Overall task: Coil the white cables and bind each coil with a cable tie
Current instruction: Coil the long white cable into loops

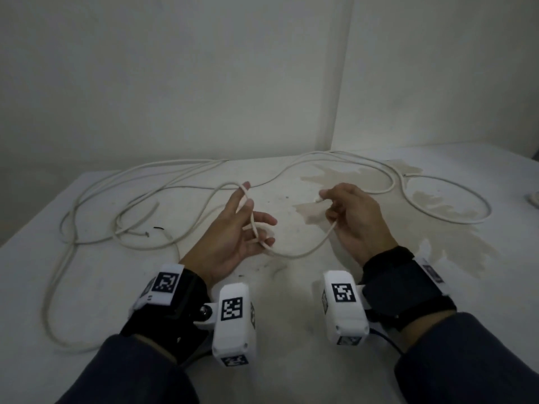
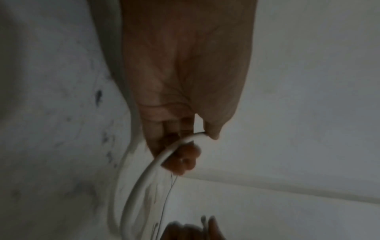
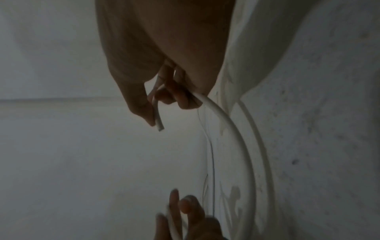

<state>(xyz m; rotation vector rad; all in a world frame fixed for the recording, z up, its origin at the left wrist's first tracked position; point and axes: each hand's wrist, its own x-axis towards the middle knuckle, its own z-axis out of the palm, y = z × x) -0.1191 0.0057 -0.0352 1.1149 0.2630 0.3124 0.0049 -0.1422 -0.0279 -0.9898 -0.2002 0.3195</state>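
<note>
My left hand (image 1: 248, 209) is held palm-up above the table, and the white cable (image 1: 300, 253) runs across its fingers, pinched near the thumb and index finger. In the left wrist view the fingers (image 2: 180, 155) curl on the cable (image 2: 148, 172). My right hand (image 1: 328, 203) pinches the cable's cut end (image 3: 159, 126) between thumb and index finger, the other fingers (image 3: 185, 102) curled round the strand. A slack arc of cable (image 3: 236, 129) hangs between the two hands. A small black strip (image 1: 159, 228), maybe a cable tie, lies at the left.
More white cable lies in long loose loops on the white table, at the left (image 1: 96, 205) and the right (image 1: 437, 218). A brownish stain (image 1: 335, 177) spreads over the right of the table. White walls meet in a corner behind. A white object (image 1: 535, 198) shows at the right edge.
</note>
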